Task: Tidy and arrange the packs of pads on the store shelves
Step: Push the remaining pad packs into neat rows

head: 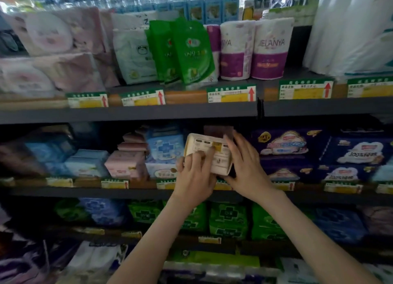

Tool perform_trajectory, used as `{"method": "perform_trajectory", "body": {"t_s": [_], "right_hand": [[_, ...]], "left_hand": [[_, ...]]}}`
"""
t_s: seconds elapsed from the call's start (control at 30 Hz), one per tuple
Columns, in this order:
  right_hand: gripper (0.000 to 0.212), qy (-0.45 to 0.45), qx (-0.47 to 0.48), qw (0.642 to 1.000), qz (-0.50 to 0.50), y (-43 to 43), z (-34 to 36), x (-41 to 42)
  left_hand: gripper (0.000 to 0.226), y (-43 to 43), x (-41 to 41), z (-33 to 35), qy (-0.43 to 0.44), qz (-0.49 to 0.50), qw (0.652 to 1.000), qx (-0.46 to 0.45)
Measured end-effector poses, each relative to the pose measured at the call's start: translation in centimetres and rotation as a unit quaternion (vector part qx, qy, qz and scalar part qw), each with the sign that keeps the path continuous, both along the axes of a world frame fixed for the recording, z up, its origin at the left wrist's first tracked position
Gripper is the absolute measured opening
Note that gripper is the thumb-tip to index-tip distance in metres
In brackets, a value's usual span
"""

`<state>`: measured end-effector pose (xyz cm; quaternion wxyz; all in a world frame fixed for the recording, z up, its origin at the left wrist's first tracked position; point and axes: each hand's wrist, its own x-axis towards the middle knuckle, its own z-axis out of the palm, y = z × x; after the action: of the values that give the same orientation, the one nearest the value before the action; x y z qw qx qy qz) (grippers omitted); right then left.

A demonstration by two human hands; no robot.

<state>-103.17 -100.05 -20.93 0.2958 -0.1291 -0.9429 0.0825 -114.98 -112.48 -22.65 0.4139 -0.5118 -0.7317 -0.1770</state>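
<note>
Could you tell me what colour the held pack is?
The pack is cream, yellow patch; head view.

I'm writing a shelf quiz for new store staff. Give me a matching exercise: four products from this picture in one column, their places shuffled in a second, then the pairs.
Products
1. cream pack
2. green pouches
3. dark blue packs
4. green packs

Places
A. upper shelf, just left of the purple-and-white rolls
B. the shelf below the hands
C. held between the left hand and the right hand
D. middle shelf, right of the hands

Pairs: 1-C, 2-A, 3-D, 4-B
</note>
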Motion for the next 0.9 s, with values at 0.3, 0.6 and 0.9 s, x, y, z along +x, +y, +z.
{"method": "perform_trajectory", "body": {"t_s": [0.3, 0.6, 0.9], "right_hand": [[0.086, 0.044, -0.146, 0.988, 0.023, -2.9, 0.3, 1.0], [0.044, 0.115, -0.486, 0.863, 0.078, -4.2, 0.9, 5.6], [0.05, 0.115, -0.509, 0.848, -0.092, -1.9, -1.2, 16.3]], "left_hand": [[0.082, -2.6, -2.1, -0.9, -0.173, -0.115, 0.977, 0.049], [0.084, -5.3, -0.9, 1.4, -0.749, -0.272, 0.596, -0.102], [0.067, 2.0, 7.2, 0.4, -0.75, -0.232, 0.578, -0.224]]}}
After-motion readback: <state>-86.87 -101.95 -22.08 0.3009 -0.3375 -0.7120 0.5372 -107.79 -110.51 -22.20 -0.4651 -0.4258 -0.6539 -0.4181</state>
